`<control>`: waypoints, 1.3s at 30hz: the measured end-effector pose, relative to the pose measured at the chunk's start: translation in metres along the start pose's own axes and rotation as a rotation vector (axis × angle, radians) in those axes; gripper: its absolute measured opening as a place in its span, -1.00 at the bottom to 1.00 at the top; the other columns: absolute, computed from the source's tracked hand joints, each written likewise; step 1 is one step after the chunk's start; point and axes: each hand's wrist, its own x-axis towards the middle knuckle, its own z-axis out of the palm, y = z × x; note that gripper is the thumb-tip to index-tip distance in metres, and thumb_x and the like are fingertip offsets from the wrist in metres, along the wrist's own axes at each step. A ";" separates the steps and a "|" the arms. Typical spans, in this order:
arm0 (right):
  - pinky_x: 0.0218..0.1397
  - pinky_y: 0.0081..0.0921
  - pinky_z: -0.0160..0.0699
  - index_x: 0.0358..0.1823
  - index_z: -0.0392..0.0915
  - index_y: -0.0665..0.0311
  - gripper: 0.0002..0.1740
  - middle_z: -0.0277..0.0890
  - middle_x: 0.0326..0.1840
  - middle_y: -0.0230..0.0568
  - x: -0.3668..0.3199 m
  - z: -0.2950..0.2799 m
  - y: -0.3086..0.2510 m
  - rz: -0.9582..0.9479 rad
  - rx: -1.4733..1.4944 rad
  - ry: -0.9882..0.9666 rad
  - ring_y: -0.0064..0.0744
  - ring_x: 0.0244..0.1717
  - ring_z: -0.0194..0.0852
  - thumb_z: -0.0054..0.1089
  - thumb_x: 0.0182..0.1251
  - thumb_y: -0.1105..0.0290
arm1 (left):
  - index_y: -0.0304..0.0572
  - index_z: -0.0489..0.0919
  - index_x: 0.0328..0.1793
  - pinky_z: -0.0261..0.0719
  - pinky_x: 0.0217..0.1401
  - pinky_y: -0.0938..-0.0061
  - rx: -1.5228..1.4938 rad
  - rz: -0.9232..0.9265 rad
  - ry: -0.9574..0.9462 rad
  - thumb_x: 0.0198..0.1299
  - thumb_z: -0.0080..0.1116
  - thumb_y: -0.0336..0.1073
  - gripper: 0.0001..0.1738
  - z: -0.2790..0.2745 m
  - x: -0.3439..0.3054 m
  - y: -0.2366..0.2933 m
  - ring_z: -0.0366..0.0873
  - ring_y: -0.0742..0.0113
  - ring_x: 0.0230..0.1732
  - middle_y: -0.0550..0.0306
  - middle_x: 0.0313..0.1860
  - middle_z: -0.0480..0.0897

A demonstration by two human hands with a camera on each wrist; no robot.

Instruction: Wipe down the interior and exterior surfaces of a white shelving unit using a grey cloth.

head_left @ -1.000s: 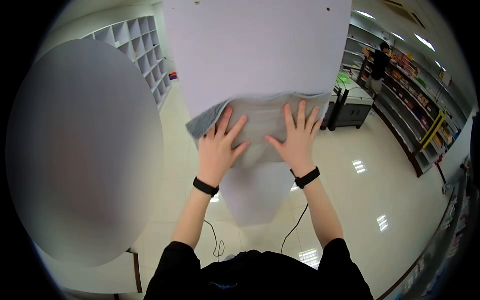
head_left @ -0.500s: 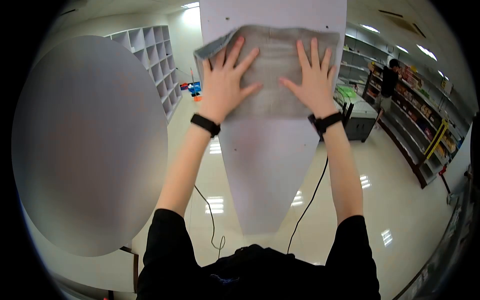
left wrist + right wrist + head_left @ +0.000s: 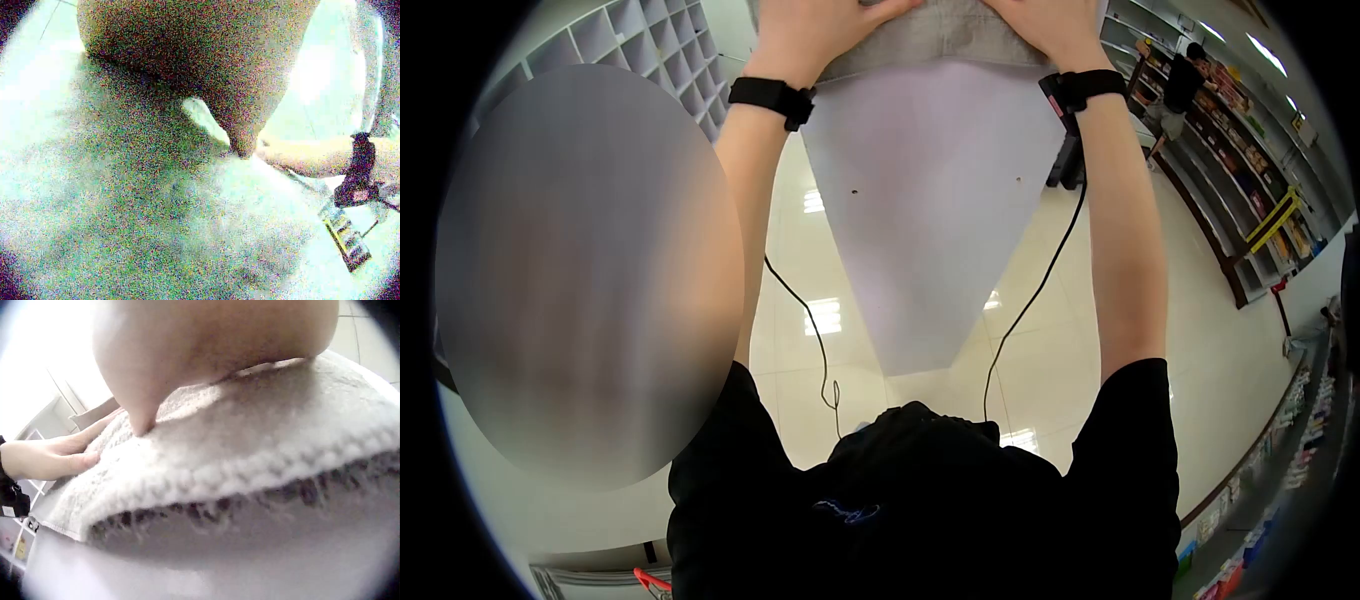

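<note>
A grey-beige cloth [image 3: 940,45] lies against a white board [image 3: 920,190] that tapers toward the person; its upper part is cut off by the head view's top edge. My left hand [image 3: 812,38] and right hand [image 3: 1055,28] rest on the cloth, thumbs pointing inward, other fingers out of that view. In the right wrist view the right hand [image 3: 206,350] presses the cloth [image 3: 250,444] with its thumb tip touching the fabric. Dark fibres hang under the cloth's pale stitched edge. The left wrist view is grainy and overexposed, showing the left hand [image 3: 200,50] above the cloth [image 3: 156,200].
A black cable [image 3: 1040,285] trails down beside the board on the right, another black cable [image 3: 820,350] on the left. Stocked shelves [image 3: 1240,180] and a person [image 3: 1182,85] stand at the right. White cubby shelving [image 3: 635,45] is behind, and a blurred oval [image 3: 590,280] covers the left side.
Both hands have slid with the cloth up the board, away from the body, to the head view's top edge. More of the board's lower part shows below the cloth.
</note>
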 end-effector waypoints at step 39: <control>0.56 0.42 0.02 0.37 0.69 -0.16 -0.21 0.24 0.70 -0.19 -0.457 0.081 -0.139 0.272 0.281 -0.457 0.18 0.73 -0.04 0.31 0.22 -0.42 | 0.25 0.50 0.61 0.51 -0.04 -0.11 0.175 -0.242 -0.724 0.36 0.12 0.53 -0.14 0.024 -0.448 0.141 0.64 -0.27 -0.04 -0.15 0.08 0.64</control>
